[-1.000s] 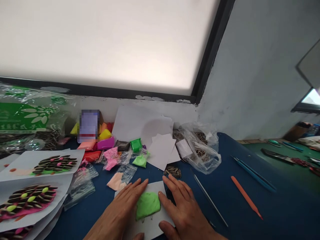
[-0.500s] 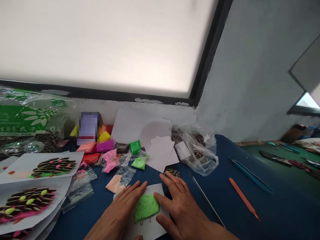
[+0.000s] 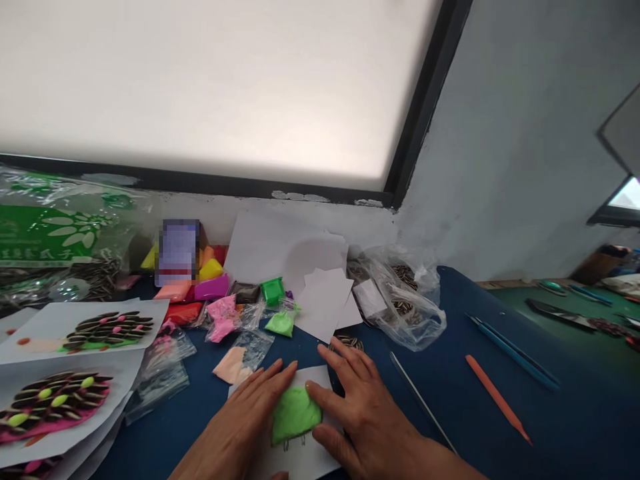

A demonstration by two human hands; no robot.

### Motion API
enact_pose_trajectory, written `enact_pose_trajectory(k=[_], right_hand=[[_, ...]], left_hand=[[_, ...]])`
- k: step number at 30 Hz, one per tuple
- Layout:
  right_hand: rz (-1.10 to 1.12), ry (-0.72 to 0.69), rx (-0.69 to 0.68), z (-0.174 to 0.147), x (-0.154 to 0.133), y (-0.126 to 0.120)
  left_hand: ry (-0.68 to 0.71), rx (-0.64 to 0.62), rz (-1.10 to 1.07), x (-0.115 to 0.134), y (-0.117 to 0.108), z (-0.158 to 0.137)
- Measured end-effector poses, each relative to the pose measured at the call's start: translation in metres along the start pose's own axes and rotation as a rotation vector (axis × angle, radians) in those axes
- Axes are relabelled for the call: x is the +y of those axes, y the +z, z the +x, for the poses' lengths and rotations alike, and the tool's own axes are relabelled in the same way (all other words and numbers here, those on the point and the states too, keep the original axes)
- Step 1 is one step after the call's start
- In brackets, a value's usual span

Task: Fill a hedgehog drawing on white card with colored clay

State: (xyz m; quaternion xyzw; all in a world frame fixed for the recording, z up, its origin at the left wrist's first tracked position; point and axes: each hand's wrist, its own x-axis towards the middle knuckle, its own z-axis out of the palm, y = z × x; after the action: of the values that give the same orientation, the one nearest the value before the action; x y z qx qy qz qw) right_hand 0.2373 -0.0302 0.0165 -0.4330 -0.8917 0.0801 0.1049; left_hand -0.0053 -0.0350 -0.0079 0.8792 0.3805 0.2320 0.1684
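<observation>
A flattened patch of bright green clay (image 3: 297, 415) lies on a white sheet of paper (image 3: 313, 460), with small pencil marks showing below its lower edge. My left hand (image 3: 245, 417) rests flat along the left side of the patch, fingers stretched forward over the paper. On the other side, my right hand (image 3: 357, 407) has its fingers apart; its index fingertip touches the upper right corner of the clay and its thumb lies by the right edge. Part of the paper is hidden under both hands. Sunflower seeds (image 3: 349, 343) show just beyond my right fingertips.
Finished seed-and-clay pictures (image 3: 60, 400) are stacked at left. Packets of coloured clay (image 3: 223, 319), white paper pieces (image 3: 324, 300) and a plastic bag of seeds (image 3: 400, 307) stand behind. To the right lie a thin metal tool (image 3: 423, 400), an orange tool (image 3: 497, 399) and blue tweezers (image 3: 515, 353).
The view has shifted slightly, so most things sit a little further right. Both hands keep nearly the same place around the green clay.
</observation>
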Motion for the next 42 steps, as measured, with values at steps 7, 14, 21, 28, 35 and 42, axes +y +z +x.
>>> enact_pose_trajectory(k=[7,14,21,28,35,42], right_hand=[[-0.016,-0.032,0.003,0.003,-0.003,0.000],[0.011,0.019,0.018,0.003,-0.004,-0.004],[-0.021,0.016,0.023,0.002,-0.004,-0.006],[-0.095,0.117,0.070,0.007,0.006,0.000],[0.041,0.093,0.157,0.010,0.004,-0.003],[0.004,0.129,0.137,0.011,0.005,0.000]], left_hand=[[0.023,-0.009,0.000,-0.001,0.000,0.000],[0.005,-0.020,0.002,-0.001,0.000,0.001],[0.013,-0.013,0.001,-0.001,-0.001,0.000],[0.006,-0.045,-0.029,0.005,-0.010,0.004],[0.021,-0.039,-0.026,0.009,-0.012,0.008],[0.019,-0.034,0.026,0.007,-0.008,0.005]])
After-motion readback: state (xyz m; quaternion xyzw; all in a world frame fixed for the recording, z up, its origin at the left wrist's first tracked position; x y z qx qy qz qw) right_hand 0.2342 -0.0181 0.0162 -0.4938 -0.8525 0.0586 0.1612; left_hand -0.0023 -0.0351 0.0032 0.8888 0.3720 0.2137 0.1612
